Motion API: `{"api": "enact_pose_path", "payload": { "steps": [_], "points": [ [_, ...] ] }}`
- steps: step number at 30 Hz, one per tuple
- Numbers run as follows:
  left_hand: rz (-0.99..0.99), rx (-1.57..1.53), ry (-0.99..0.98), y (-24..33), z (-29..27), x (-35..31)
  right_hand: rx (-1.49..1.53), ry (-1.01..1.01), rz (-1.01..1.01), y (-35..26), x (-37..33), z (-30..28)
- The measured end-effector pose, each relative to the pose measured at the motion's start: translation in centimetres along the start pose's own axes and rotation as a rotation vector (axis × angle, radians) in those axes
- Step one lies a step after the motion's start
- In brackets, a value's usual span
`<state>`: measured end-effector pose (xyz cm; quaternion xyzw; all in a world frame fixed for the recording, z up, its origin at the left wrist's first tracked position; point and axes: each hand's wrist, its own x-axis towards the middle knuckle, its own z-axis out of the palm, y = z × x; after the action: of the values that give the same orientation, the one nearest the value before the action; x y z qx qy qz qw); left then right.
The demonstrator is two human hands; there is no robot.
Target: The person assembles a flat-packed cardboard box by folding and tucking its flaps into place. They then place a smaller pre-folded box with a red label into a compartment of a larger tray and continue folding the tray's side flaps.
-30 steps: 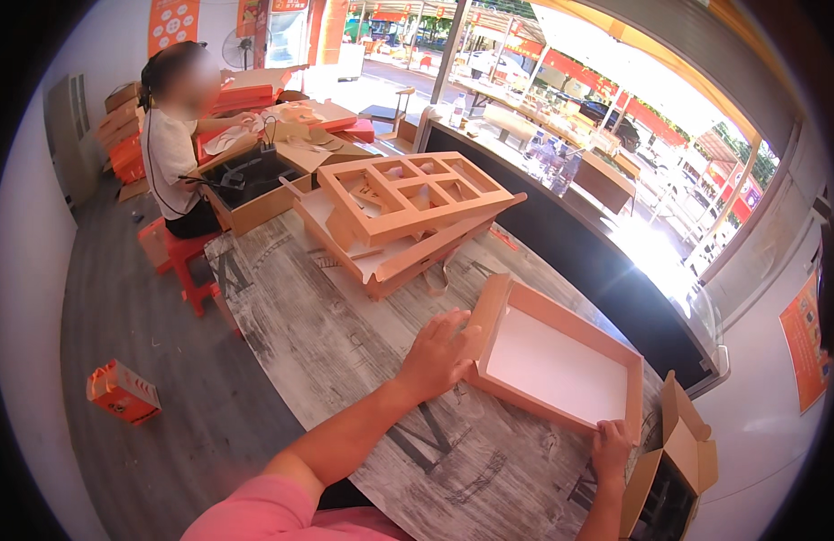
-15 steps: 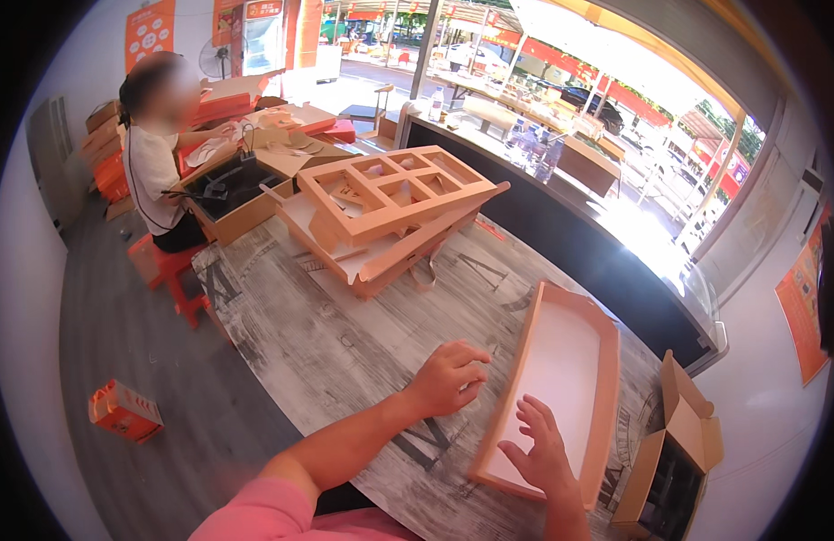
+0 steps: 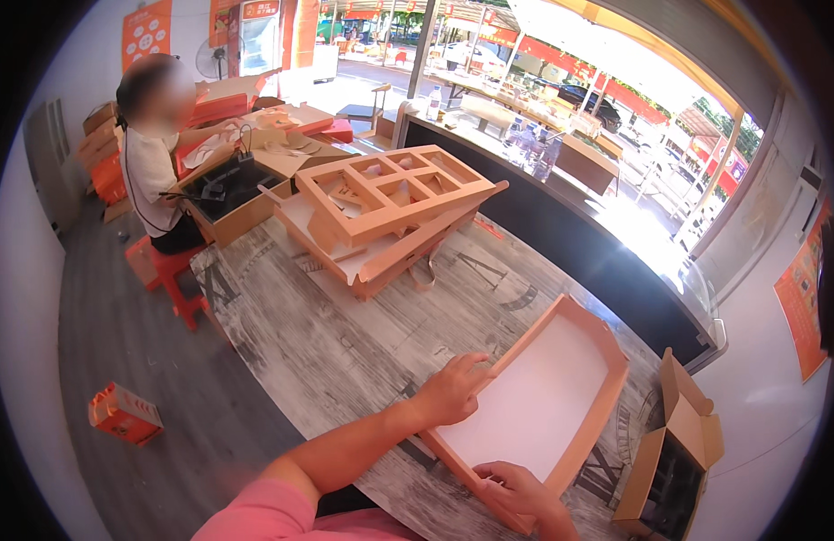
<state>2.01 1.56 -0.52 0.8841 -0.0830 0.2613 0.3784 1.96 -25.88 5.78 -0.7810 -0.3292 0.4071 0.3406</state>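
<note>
A shallow orange cardboard box tray [image 3: 536, 397] with a white inside lies on the table, its long side slanting from near left to far right. My left hand [image 3: 451, 388] is at its left wall, fingers curled over the rim. At the near end, my right hand [image 3: 518, 494] has its fingers bent over the short wall, gripping it. Farther off on the table, an orange cardboard frame with several openings [image 3: 367, 221] rests tilted on another tray with a white inside [image 3: 295, 218].
An open brown carton [image 3: 683, 424] with dark contents stands at the right table edge. Another brown box [image 3: 241, 212] holding dark items sits far left, beside a seated person [image 3: 151, 153]. A red stool [image 3: 175, 279] and an orange paper bag [image 3: 126, 415] are on the floor.
The tray has turned clockwise, its near end swinging left toward me. My right hand has gone from open above the tray to gripping its near wall; my left hand now meets the left rim.
</note>
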Motion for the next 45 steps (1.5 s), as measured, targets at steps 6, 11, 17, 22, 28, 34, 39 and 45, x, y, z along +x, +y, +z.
{"api": "enact_pose_path", "payload": {
  "steps": [6,11,17,22,28,34,39,45],
  "points": [
    [-0.206,-0.268,-0.101,-0.9,0.5,0.4,-0.268,-0.077,0.188,-1.1,2.4,0.5],
    [-0.286,-0.405,-0.034,-1.2,0.6,0.7,-0.075,-0.230,0.426,-2.0,4.5,-1.3],
    [-0.327,-0.503,0.011,-0.6,0.4,0.9,-0.093,-0.306,0.464,-1.8,5.5,-1.3],
    [-0.335,-0.459,0.068,-1.9,0.2,0.6,-0.251,-0.167,0.516,-6.9,5.5,-1.7],
    [-0.286,-0.388,0.028,-1.6,-0.2,1.1,-0.428,-0.114,0.434,-3.7,6.7,-1.9],
    [-0.249,-0.338,0.052,-2.7,-0.4,0.8,-0.543,-0.044,0.336,-3.5,7.4,-2.0],
    [-0.262,-0.355,0.063,-2.6,0.1,0.9,-0.623,0.058,0.269,-3.2,7.1,-2.7],
    [-0.221,-0.317,0.106,-3.1,0.6,0.8,-0.485,0.098,0.291,-2.0,7.4,-3.2]
  ]
}}
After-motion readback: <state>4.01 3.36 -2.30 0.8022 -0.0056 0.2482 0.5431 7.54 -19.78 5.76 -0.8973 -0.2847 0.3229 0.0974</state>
